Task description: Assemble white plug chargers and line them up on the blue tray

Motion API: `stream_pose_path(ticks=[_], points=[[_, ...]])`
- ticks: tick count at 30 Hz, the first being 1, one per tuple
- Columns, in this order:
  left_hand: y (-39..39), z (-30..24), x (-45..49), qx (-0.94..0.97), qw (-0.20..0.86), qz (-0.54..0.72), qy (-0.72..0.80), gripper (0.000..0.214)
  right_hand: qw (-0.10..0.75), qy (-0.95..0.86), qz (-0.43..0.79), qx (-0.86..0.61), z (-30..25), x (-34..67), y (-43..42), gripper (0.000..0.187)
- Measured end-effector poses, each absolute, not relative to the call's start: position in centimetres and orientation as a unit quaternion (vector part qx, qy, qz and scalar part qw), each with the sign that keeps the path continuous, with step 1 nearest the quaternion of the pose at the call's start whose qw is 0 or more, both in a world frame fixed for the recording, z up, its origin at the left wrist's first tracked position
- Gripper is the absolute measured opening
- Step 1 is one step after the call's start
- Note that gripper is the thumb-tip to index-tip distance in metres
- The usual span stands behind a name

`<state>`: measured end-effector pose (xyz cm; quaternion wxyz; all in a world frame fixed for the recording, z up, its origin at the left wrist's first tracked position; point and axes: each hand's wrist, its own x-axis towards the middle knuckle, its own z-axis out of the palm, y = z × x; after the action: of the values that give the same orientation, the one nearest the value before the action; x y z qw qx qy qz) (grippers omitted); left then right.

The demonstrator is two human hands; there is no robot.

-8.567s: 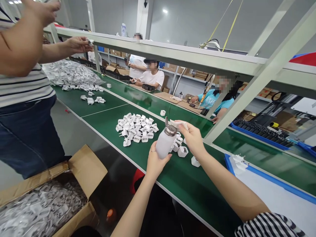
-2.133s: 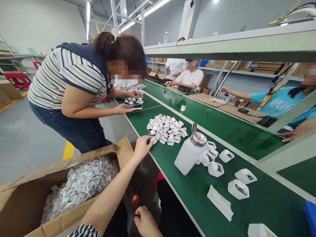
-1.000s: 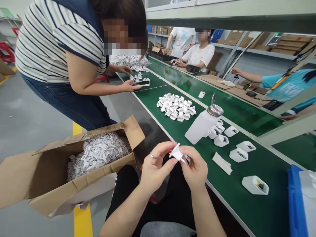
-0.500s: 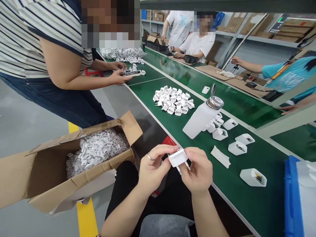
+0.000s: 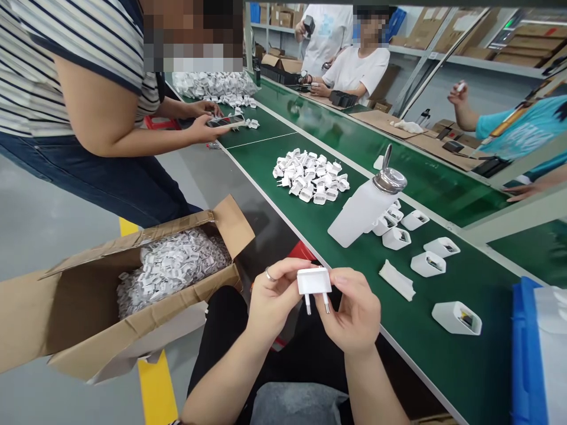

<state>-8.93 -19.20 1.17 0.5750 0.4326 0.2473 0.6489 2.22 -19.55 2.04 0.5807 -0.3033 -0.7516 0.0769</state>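
Note:
Between my two hands is a white two-pin plug piece (image 5: 314, 281), held over my lap by the bench edge. Its pins point down toward me. My left hand (image 5: 277, 301), with a ring on one finger, pinches its left end. At the other end, the fingers of my right hand (image 5: 354, 307) are closed on it. Beyond them on the green bench (image 5: 354, 277) stands a white bottle (image 5: 361, 212) with a metal lid. A heap of similar plug pieces (image 5: 310, 176) lies farther back. Several white charger housings (image 5: 456, 317) are spread to the right, near a folded white cloth (image 5: 397, 280).
An open carton (image 5: 177, 307) of bagged white pieces is on the floor at left. A person in a striped top (image 5: 97, 77) holds a phone (image 5: 227, 121) beside the bench. A blue bin (image 5: 522, 348) stands at right. Other people sit and stand across the bench.
The plug piece has turned in my hands, from slanted to nearly level, its pins now pointing straighter down. Across the bench, the person in the blue shirt has raised a hand.

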Motion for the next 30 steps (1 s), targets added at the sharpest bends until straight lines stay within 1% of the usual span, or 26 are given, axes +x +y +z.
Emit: stream_pose_path(ticks=[3, 7, 11, 15, 21, 27, 30], points=[[-19.3, 1.2, -9.1, 0.463, 0.522, 0.659, 0.282, 0.026, 0.546, -0.767, 0.091, -0.324, 1.7, 2.3, -19.5, 0.049], [-19.6, 1.3, -9.2, 0.486, 0.484, 0.650, 0.326, 0.034, 0.572, -0.696, 0.196, -0.386, 1.2, 1.8, -19.8, 0.036], [-19.7, 1.3, -9.3, 0.493, 0.479, 0.649, 0.325, 0.036, 0.590, -0.614, 0.331, -0.408, 0.8, 1.2, -20.0, 0.022], [-19.5, 1.2, -9.5, 0.483, 0.503, 0.641, 0.320, 0.034, 0.612, -0.567, 0.385, -0.394, 0.4, 0.8, -19.9, 0.013], [-19.3, 1.0, -9.5, 0.450, 0.540, 0.639, 0.312, 0.031, 0.622, -0.532, 0.417, -0.395, 0.7, 0.4, -20.0, 0.007], [-19.4, 1.1, -9.4, 0.449, 0.541, 0.638, 0.314, 0.031, 0.622, -0.538, 0.400, -0.403, 0.9, 0.5, -20.0, 0.017], [-19.4, 1.0, -9.4, 0.453, 0.537, 0.638, 0.316, 0.030, 0.622, -0.540, 0.397, -0.405, 0.7, 0.7, -19.9, 0.017]])
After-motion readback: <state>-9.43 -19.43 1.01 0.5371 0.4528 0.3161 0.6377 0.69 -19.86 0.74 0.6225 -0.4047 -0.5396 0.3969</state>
